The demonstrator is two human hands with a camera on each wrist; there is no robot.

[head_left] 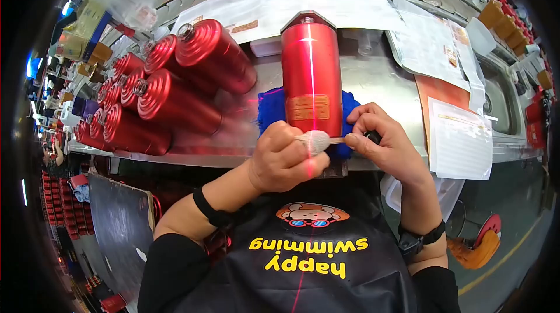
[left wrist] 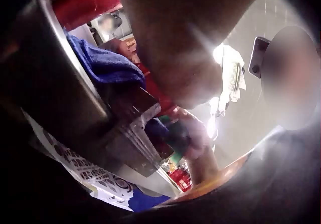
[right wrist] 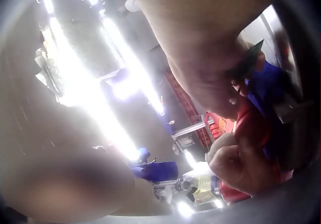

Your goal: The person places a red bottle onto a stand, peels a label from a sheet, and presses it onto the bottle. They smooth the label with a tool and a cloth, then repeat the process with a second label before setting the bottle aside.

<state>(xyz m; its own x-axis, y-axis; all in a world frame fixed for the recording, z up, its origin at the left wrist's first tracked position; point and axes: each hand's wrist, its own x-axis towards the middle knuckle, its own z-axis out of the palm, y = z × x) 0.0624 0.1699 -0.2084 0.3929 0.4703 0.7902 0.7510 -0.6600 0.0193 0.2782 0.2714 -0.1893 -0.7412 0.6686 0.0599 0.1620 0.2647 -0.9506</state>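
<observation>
Left hand [head_left: 284, 158] is curled round a small whitish wad of cloth [head_left: 317, 140], thumb and fingers closed on it, pressing it to the near end of the tall glossy red metal canister [head_left: 311, 77]. Right hand [head_left: 385, 141], at 3 o'clock from the wad, pinches a thin pale stick [head_left: 336, 139] w/ fingertips, tip meeting the wad; something small and dark sits by those fingers, can't tell what.

Canister lies lengthwise on a crumpled blue towel [head_left: 269, 109] at the near edge of the steel workbench [head_left: 379, 85], prob. so it won't roll or scratch. A red line of light runs along its length.

At 10 o'clock, a row of ribbed red metal canisters [head_left: 169, 88] lies stacked on their sides. At 2 o'clock, white printed paper sheets [head_left: 434, 45] on the bench.
</observation>
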